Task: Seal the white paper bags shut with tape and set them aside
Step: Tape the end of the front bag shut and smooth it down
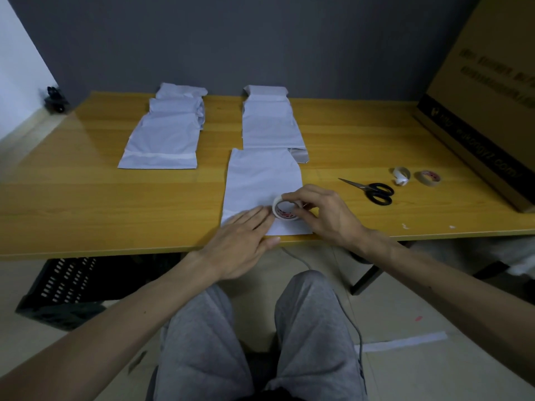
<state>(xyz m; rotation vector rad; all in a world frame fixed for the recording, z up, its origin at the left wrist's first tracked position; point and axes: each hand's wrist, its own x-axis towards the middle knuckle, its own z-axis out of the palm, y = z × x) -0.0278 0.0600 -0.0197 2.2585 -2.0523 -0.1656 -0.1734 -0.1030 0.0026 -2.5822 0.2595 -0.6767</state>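
Observation:
A white paper bag (260,175) lies flat at the near edge of the wooden table (86,198). My left hand (243,244) presses its near left corner with straight fingers. My right hand (324,212) grips a roll of white tape (285,208) that stands on the bag's near end. A pile of white bags (168,134) with a tape strip across the front one lies at the back left. A second pile of white bags (269,123) lies at the back centre.
Black scissors (373,191) lie to the right of the bag. Beyond them are a loose curl of tape (401,176) and another tape roll (428,178). A large cardboard box (486,96) fills the table's right end. A black crate (63,287) sits under the table.

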